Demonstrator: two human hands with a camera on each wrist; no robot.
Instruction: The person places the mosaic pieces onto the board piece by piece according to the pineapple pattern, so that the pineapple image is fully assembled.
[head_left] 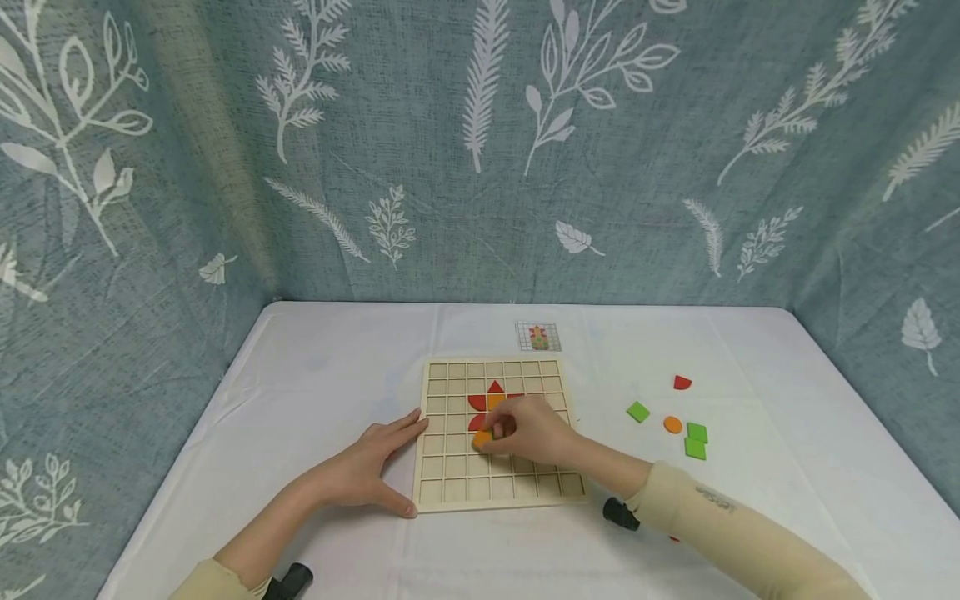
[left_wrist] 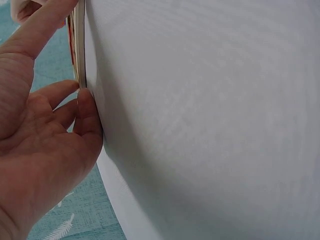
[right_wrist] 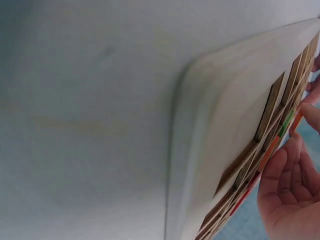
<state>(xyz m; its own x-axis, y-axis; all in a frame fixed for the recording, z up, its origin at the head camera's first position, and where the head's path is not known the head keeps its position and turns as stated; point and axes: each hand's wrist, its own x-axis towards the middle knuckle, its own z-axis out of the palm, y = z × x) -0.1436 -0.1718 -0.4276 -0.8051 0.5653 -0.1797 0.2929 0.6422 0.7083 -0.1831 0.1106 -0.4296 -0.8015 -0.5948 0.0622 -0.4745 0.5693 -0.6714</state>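
Observation:
A wooden grid board (head_left: 453, 492) lies on the table. My left hand (head_left: 366, 468) rests along its left edge, fingers and thumb spread and touching the side; in the left wrist view the fingertips (left_wrist: 86, 95) meet the board's rim. Over the middle of the grid, my right hand (head_left: 534, 432) pinches an orange piece (head_left: 481, 440) with a rounded edge, tilted in the right wrist view. Red pieces (head_left: 477, 402), a red triangle (head_left: 495, 387) and another orange piece (head_left: 496, 402) sit in cells just beyond. A green piece (right_wrist: 286, 123) is partly hidden by the right hand.
Right of the board lie a green square (head_left: 638, 412), an orange disc (head_left: 672, 425), two more green squares (head_left: 696, 442) and a red piece (head_left: 682, 382). A small pattern card (head_left: 538, 336) lies behind the board. A patterned curtain (head_left: 450, 225) stands behind the table.

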